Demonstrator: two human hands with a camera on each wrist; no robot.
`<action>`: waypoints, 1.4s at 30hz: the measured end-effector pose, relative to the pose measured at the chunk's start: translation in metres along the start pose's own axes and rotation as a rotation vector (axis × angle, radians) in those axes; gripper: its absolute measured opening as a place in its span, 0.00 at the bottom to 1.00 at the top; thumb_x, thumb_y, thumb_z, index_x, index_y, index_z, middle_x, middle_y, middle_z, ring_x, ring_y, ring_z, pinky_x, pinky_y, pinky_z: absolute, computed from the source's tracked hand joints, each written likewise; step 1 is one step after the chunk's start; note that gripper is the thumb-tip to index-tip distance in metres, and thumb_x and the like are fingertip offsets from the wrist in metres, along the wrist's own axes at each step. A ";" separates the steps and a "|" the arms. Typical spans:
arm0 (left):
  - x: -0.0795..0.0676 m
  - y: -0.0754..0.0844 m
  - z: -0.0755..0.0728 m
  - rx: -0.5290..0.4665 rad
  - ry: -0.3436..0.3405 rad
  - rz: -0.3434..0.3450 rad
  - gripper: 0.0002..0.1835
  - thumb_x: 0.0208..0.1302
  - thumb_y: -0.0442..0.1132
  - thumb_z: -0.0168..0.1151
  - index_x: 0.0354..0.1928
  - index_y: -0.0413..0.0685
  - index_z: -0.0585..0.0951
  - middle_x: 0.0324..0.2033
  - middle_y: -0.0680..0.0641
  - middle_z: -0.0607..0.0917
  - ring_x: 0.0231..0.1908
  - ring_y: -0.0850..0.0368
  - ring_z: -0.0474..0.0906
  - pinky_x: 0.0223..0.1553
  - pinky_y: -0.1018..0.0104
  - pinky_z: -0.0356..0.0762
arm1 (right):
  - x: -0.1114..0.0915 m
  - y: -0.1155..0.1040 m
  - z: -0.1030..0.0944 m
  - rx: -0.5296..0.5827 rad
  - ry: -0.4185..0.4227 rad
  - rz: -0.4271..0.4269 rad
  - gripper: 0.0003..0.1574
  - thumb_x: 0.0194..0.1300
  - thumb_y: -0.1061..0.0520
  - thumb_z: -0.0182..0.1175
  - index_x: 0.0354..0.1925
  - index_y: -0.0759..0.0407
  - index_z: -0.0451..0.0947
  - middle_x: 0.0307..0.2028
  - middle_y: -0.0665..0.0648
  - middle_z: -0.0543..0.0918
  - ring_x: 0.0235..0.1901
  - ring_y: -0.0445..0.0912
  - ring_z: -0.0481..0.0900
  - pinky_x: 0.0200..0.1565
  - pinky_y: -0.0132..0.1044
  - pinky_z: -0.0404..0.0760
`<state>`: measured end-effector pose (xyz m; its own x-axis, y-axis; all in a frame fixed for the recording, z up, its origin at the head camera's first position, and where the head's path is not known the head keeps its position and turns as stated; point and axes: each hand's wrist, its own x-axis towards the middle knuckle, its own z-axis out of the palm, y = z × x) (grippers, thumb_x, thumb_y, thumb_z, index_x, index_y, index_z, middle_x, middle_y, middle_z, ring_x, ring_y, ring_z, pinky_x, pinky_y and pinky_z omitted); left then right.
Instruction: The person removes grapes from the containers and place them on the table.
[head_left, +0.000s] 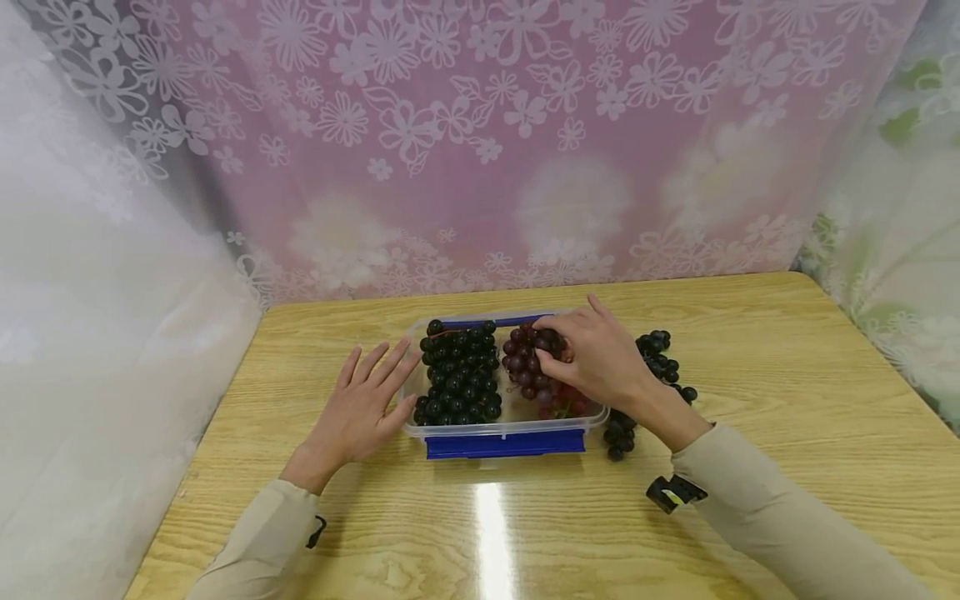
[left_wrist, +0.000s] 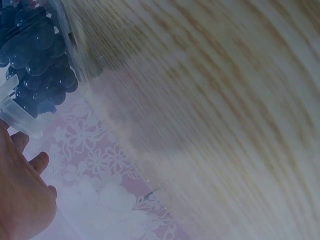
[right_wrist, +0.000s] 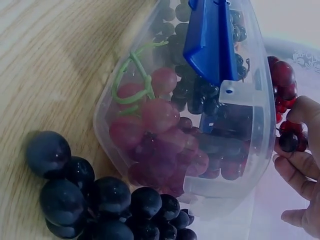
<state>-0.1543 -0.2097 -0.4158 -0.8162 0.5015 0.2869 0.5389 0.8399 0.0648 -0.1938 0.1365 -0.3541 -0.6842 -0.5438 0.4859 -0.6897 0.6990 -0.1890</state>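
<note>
A clear plastic container [head_left: 506,429] with blue side latches stands on the table. Black grapes [head_left: 459,375] fill its left half. My left hand [head_left: 362,412] lies along the left rim, fingers spread and straight. Over the right half, my right hand [head_left: 606,360] pinches a bunch of dark red grapes [head_left: 523,371] between thumb and fingers. The right wrist view has those grapes [right_wrist: 284,82] at the container's upper edge. Lighter red grapes [right_wrist: 155,115] with a green stem show through the wall, low in the right end. In the left wrist view, the left hand [left_wrist: 22,195] is partly cut off.
More black grapes [head_left: 619,433] lie on the wooden table [head_left: 787,400] just right of the container, partly hidden beneath the right forearm. A pink flowered cloth [head_left: 480,167] hangs behind the table, with pale sheets at both sides.
</note>
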 end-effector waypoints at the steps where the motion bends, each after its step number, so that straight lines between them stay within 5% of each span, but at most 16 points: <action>1: 0.000 0.000 0.000 -0.001 0.001 0.001 0.32 0.74 0.58 0.36 0.73 0.51 0.60 0.73 0.48 0.54 0.70 0.44 0.51 0.68 0.42 0.36 | 0.000 0.000 -0.001 0.005 0.004 0.002 0.21 0.60 0.51 0.65 0.51 0.58 0.81 0.26 0.50 0.82 0.42 0.53 0.79 0.68 0.56 0.49; 4: 0.000 0.000 0.000 -0.003 0.001 0.000 0.32 0.74 0.58 0.36 0.73 0.51 0.60 0.73 0.48 0.54 0.70 0.44 0.51 0.68 0.42 0.37 | 0.000 0.001 -0.003 0.019 0.011 0.011 0.22 0.61 0.52 0.64 0.52 0.58 0.80 0.20 0.48 0.78 0.39 0.52 0.79 0.68 0.54 0.47; 12: 0.000 0.001 0.001 -0.003 0.001 -0.001 0.32 0.74 0.58 0.36 0.73 0.51 0.60 0.73 0.48 0.54 0.70 0.44 0.50 0.68 0.42 0.37 | 0.002 0.004 -0.012 0.011 0.050 -0.012 0.22 0.59 0.52 0.65 0.51 0.60 0.81 0.39 0.59 0.85 0.41 0.55 0.79 0.69 0.53 0.46; 28: 0.001 0.000 0.001 -0.007 -0.001 -0.001 0.32 0.74 0.58 0.35 0.74 0.53 0.58 0.73 0.48 0.54 0.70 0.45 0.49 0.67 0.41 0.38 | 0.009 0.011 -0.040 0.047 0.155 -0.059 0.22 0.57 0.57 0.67 0.49 0.64 0.80 0.42 0.61 0.84 0.44 0.58 0.79 0.69 0.53 0.45; 42: 0.000 -0.001 0.001 -0.017 -0.009 -0.007 0.31 0.74 0.58 0.36 0.74 0.54 0.57 0.73 0.49 0.52 0.71 0.46 0.47 0.68 0.41 0.36 | 0.002 0.039 -0.080 0.051 0.210 0.017 0.23 0.57 0.63 0.66 0.52 0.65 0.79 0.40 0.63 0.84 0.41 0.59 0.78 0.69 0.51 0.45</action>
<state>-0.1551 -0.2104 -0.4169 -0.8215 0.4979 0.2779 0.5369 0.8396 0.0825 -0.2027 0.1997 -0.2926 -0.6350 -0.4195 0.6487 -0.6935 0.6796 -0.2393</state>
